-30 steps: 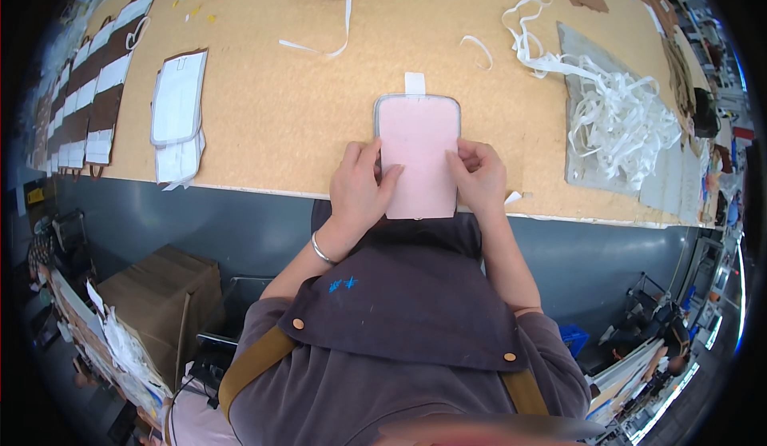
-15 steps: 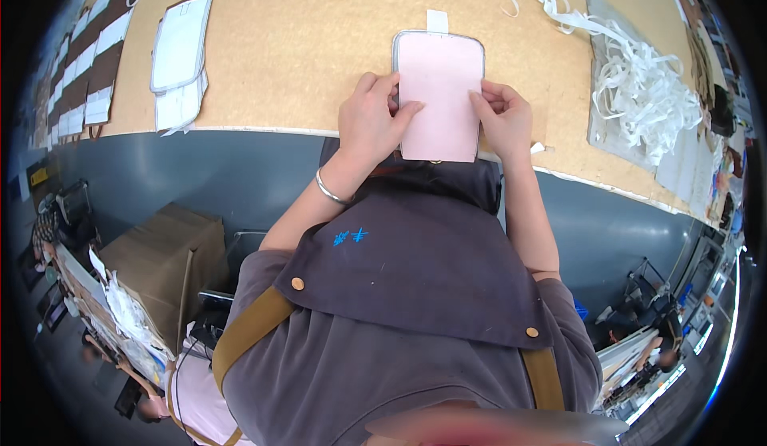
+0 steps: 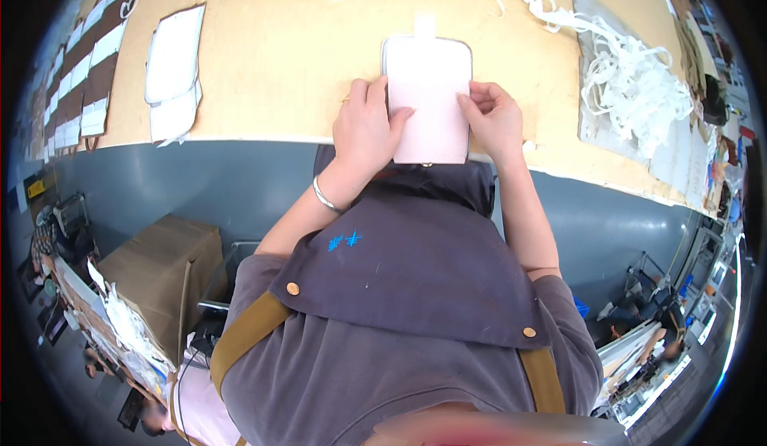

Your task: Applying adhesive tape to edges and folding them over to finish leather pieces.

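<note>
Now both hands are resting on a pink panel (image 3: 427,94) lying flat at the near edge of the bench (image 3: 272,70); its long axis is running straight away from the person, a small white tab (image 3: 424,26) pointing out from the far end. The left hand (image 3: 366,122) is pressing on its left edge, fingers flat and unclenched; the right hand (image 3: 494,118) is pinching the right edge.

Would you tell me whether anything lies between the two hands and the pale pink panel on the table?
Nothing visible does: the left hand and right hand already rest on the pink panel, one on each side edge.
</note>
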`<state>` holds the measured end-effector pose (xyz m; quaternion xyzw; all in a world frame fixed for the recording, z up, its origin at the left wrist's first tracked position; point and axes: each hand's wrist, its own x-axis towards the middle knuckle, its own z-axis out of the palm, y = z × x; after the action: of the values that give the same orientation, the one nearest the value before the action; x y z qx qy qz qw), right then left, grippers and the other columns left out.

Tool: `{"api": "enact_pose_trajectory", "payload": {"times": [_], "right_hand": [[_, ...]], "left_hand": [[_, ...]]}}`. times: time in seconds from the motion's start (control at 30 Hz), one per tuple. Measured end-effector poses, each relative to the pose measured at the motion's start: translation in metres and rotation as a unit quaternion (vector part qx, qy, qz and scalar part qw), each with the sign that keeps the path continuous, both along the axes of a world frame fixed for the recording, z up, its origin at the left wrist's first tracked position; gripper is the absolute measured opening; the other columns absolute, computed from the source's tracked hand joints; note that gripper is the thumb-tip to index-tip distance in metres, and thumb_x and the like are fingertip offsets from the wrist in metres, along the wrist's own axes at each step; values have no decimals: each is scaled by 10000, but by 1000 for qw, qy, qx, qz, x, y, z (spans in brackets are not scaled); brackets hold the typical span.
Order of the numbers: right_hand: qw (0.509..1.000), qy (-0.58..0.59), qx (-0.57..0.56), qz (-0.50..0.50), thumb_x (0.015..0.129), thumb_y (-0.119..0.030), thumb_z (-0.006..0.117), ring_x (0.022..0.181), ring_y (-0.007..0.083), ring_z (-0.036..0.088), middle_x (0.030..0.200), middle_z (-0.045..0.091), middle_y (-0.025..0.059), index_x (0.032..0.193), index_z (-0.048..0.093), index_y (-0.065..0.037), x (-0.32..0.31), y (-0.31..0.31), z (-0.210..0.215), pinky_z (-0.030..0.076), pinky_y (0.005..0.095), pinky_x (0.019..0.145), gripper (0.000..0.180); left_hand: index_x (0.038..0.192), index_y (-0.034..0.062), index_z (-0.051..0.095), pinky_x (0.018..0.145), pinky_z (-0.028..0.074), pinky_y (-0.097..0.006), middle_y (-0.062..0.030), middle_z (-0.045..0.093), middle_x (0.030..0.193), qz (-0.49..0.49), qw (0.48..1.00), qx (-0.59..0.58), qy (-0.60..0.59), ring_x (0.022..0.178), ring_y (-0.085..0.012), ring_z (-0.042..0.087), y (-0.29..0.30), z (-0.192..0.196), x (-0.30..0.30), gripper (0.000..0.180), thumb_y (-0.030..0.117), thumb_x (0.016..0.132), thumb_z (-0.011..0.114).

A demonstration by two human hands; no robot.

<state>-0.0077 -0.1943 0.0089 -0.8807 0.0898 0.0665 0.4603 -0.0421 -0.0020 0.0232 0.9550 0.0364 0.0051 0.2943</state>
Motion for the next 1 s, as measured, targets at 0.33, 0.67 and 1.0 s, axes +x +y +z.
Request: {"api": "enact_pose_trajectory", "payload": {"times": [0.33, 0.67, 1.0], "right_hand": [[960, -199, -117, 157, 721, -262, 673, 795, 248, 612, 963, 582, 101, 991, 612, -78, 106, 15, -8, 492, 333, 732, 333], [922, 55, -191, 332, 757, -304, 624, 795, 232, 604, 877, 643, 94, 905, 606, -90, 140, 39, 14, 473, 338, 721, 261], [927, 71, 113, 350, 681, -35, 734, 702, 77, 533, 747, 578, 32, 1065, 440, -89, 91, 11, 97, 426, 229, 634, 487]], "left_hand": [[1019, 85, 579, 908, 325, -405, -66, 568, 1113, -157, 968, 52, -190, 1112, -262, 507, -17, -2, -1, 322, 205, 728, 647], [1133, 191, 569, 927, 236, -435, -53, 549, 1145, -155, 974, 38, -159, 1168, -242, 451, -16, -1, -4, 403, 301, 754, 651], [1111, 177, 579, 924, 255, -432, -26, 513, 1149, -175, 954, -28, -244, 1132, -226, 441, -4, 21, -11, 409, 209, 719, 695]]}}
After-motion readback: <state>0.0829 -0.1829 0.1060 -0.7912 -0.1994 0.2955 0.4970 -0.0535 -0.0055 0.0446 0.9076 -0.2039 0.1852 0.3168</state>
